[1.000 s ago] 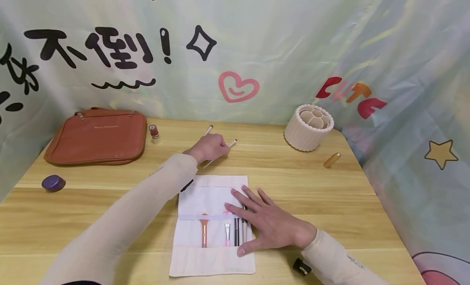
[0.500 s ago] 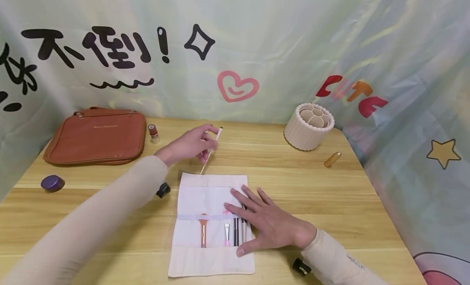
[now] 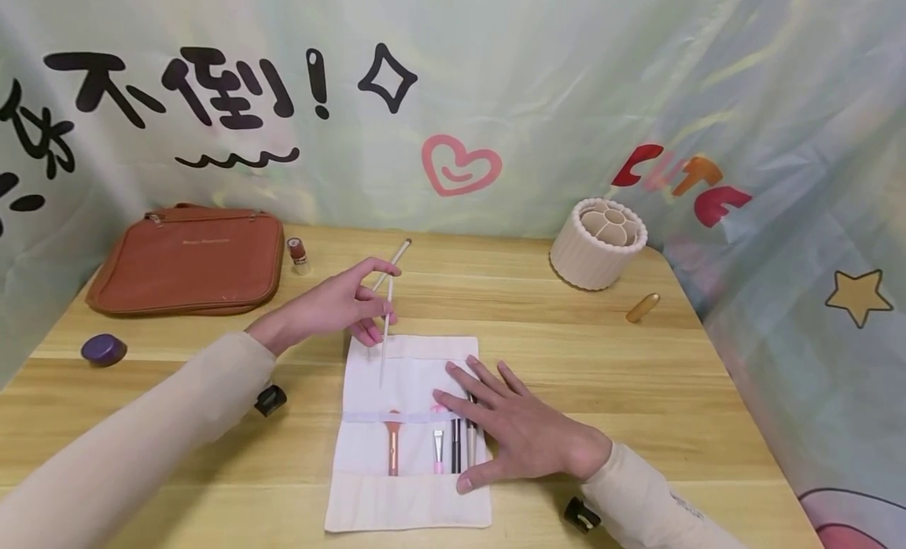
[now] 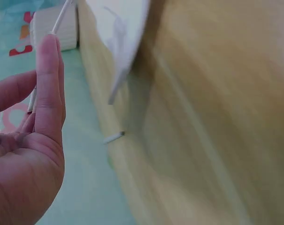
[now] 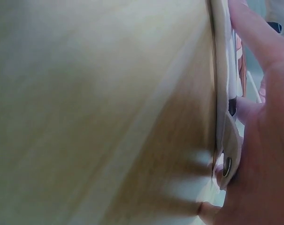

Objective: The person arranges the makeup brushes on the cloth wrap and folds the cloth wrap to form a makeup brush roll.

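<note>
A thin white makeup brush is pinched between the fingers of my left hand, and its lower end points down over the upper part of a white cloth brush roll. Seen from the left wrist, the same slim handle extends past the fingertips. Slotted in the roll are a copper-coloured brush, a pink-handled brush, a black one and others partly covered by my right hand. That hand rests with fingers spread on the roll's right side.
Behind the left hand lies another thin white brush. A brown zip case, lipstick and round purple container are at left. Toward the right stand a cream fluted holder and, lying near it, a small golden tube.
My left hand has picked the white brush off the table and drawn it left and toward me, over the roll's top edge. The right hand has stayed in place.
</note>
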A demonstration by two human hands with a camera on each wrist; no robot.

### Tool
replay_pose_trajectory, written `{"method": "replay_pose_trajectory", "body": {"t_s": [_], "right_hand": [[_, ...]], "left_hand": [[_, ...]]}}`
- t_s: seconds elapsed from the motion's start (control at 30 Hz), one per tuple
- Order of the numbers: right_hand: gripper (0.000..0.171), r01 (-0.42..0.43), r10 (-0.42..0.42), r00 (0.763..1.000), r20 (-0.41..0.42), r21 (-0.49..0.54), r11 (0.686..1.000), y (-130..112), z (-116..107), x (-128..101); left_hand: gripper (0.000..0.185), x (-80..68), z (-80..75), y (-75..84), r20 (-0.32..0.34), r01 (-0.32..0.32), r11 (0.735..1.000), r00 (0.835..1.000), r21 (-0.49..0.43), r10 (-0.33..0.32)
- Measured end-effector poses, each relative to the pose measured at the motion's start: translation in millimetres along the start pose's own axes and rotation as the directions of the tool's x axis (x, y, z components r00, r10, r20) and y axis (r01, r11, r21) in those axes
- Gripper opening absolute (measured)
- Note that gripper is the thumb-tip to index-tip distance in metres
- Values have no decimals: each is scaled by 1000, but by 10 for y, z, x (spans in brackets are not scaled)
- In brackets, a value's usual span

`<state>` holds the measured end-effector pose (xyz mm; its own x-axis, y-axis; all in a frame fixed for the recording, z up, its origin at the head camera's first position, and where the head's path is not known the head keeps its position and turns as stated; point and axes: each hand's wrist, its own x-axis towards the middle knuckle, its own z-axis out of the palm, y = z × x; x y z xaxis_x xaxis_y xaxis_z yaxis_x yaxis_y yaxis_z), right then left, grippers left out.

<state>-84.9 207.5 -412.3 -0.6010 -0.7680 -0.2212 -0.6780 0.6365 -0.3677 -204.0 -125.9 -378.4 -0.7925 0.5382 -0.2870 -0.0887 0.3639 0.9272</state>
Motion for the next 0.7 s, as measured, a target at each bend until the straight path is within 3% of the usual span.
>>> {"method": "replay_pose_trajectory", "body": {"t_s": [0.2,0.43,0.7], "right_hand": [[108,-6,6,1000,7,2,1000,1,-3,7],[109,-7,7,1000,1,-7,1000,-1,1,12],[108,-2,2,1000,-4,-3,1000,-8,-3,10]], "left_hand": [[53,-88,36,-121,21,25,1000,999,16,-25],[44,-172,125,-173,78,48,994,995,102,-56],[40,-216,17,-137,69,29,988,997,153,-40]]}}
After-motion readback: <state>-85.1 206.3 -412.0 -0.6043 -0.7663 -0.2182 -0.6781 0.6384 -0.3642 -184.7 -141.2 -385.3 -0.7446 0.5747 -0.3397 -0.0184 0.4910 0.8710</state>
